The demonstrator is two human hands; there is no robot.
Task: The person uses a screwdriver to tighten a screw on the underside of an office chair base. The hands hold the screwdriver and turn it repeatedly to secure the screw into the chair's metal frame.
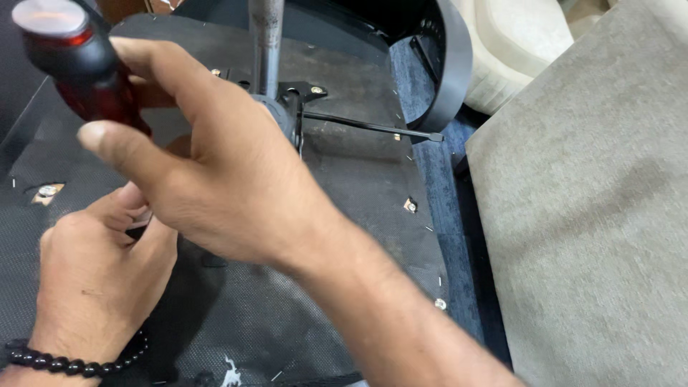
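Note:
An office chair lies upside down, its black fabric seat underside (344, 186) facing me. My right hand (208, 165) is wrapped around the red translucent handle of a screwdriver (75, 64), held upright near the seat's left middle. My left hand (97, 272), with a black bead bracelet (64, 362) on the wrist, rests on the underside just below the tool; its fingertips are hidden behind my right hand. The grey metal gas cylinder (266, 43) rises from the black mechanism plate (297, 100), and a thin black lever (373, 127) sticks out to the right.
Bolt holes with metal inserts sit at the left (47, 191) and right (410, 206) of the underside. A grey upholstered cushion (588, 201) fills the right side. A black curved armrest (448, 64) and a cream seat (509, 43) lie beyond.

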